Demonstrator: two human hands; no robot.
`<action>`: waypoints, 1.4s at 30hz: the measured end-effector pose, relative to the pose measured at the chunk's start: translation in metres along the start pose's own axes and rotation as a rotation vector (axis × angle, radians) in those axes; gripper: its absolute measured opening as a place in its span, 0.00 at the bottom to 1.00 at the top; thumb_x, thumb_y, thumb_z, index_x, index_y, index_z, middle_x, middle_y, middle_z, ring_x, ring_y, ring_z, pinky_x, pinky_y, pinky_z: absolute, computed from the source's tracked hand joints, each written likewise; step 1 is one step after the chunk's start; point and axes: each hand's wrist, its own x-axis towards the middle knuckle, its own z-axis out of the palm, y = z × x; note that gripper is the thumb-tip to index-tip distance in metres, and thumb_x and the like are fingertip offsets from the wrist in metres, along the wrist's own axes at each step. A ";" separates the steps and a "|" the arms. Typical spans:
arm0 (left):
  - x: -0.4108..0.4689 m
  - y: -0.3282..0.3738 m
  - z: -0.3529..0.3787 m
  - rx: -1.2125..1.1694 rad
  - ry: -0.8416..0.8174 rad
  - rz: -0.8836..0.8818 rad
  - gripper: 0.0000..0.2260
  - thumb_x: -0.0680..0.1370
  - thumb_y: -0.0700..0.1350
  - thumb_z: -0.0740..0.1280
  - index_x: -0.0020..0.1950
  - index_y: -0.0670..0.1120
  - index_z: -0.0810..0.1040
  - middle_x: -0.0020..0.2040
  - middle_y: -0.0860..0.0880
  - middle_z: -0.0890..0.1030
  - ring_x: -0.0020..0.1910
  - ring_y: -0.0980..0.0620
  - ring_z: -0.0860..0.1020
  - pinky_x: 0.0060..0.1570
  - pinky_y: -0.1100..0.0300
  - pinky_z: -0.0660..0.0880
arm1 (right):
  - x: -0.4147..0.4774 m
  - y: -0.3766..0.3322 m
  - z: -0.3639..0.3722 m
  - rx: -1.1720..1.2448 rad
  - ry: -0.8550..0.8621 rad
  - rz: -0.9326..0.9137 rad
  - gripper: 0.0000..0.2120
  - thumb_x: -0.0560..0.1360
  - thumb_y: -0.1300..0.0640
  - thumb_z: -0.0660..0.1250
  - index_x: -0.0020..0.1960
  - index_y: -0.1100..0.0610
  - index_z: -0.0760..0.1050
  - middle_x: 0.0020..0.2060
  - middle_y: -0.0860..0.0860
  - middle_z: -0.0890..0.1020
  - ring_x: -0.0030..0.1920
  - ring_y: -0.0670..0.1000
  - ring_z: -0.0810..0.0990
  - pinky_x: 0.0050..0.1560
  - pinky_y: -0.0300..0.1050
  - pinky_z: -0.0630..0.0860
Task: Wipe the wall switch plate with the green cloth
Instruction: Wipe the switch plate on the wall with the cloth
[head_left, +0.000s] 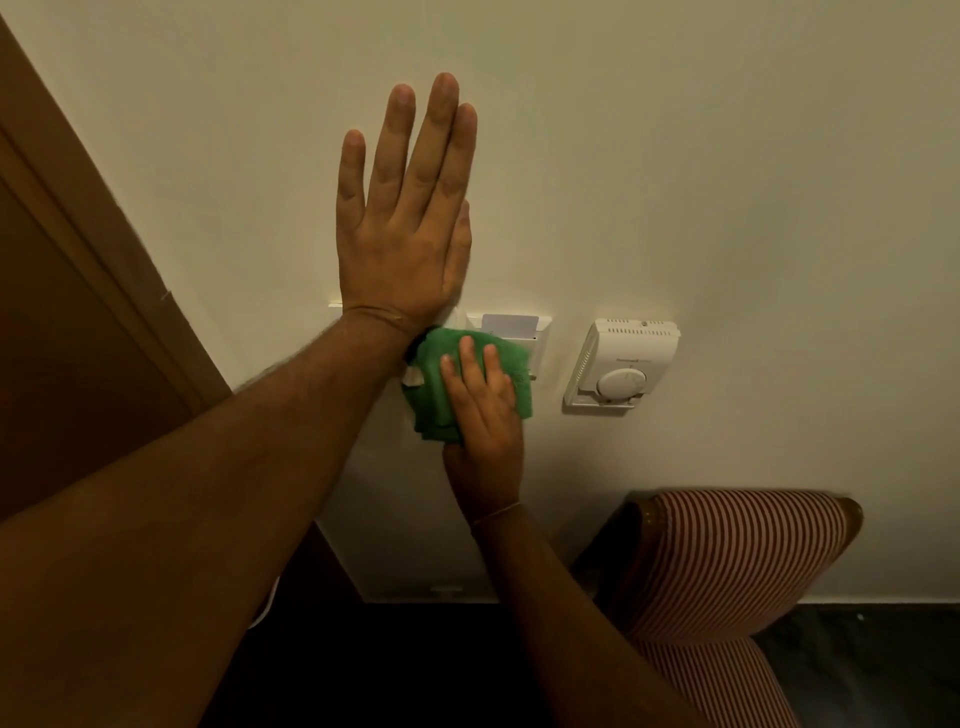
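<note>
Apparently the wiping is under way and not finished, judging from how things lie. Taking the wall switch plate (519, 332) as the landmark and going from left to right: far to its left a brown wooden door frame (104, 270) is seen. Above and just left of the plate, the left hand (402, 218) is laid flat against the wall (675, 156), its grip spread and holding nothing, the fingers (441, 130) pointing up and the wrist covering the plate's left part. Over the plate's middle and lower part the green cloth (431, 384) is bunched and pressed by the right hand (483, 410), whose grip is closed flat on the cloth, with fingertips resting on top of it. Only the plate's top right corner, with a pale card (509, 325) standing in a slot, is left uncovered. Whether the hidden parts have been wiped cannot be told; the corner and the card slot are judged still to be done. To the right of the plate a white thermostat (621, 364) is mounted, and below right a striped chair (727, 571) is seen.

Counted: two hands, one cloth, one switch plate, one card, one thermostat, one chair.
</note>
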 end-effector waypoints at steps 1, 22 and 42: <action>0.000 0.000 -0.001 0.004 0.001 -0.001 0.33 0.89 0.48 0.58 0.89 0.47 0.41 0.88 0.45 0.53 0.86 0.40 0.54 0.85 0.45 0.37 | -0.002 0.008 -0.006 -0.022 0.000 -0.023 0.31 0.81 0.65 0.70 0.81 0.55 0.65 0.83 0.51 0.62 0.87 0.51 0.53 0.87 0.51 0.51; 0.002 0.001 -0.004 0.063 0.029 -0.014 0.30 0.88 0.47 0.61 0.89 0.44 0.55 0.87 0.42 0.64 0.85 0.39 0.58 0.84 0.45 0.40 | -0.010 0.045 -0.024 -0.044 0.153 0.017 0.20 0.90 0.53 0.58 0.79 0.60 0.68 0.79 0.55 0.68 0.86 0.54 0.55 0.86 0.57 0.55; -0.001 0.000 0.004 0.017 -0.005 -0.014 0.37 0.89 0.48 0.59 0.88 0.49 0.36 0.87 0.45 0.52 0.86 0.40 0.53 0.84 0.46 0.35 | -0.014 0.019 0.002 -0.007 -0.056 -0.127 0.27 0.79 0.63 0.73 0.77 0.57 0.72 0.78 0.54 0.72 0.86 0.52 0.56 0.86 0.53 0.57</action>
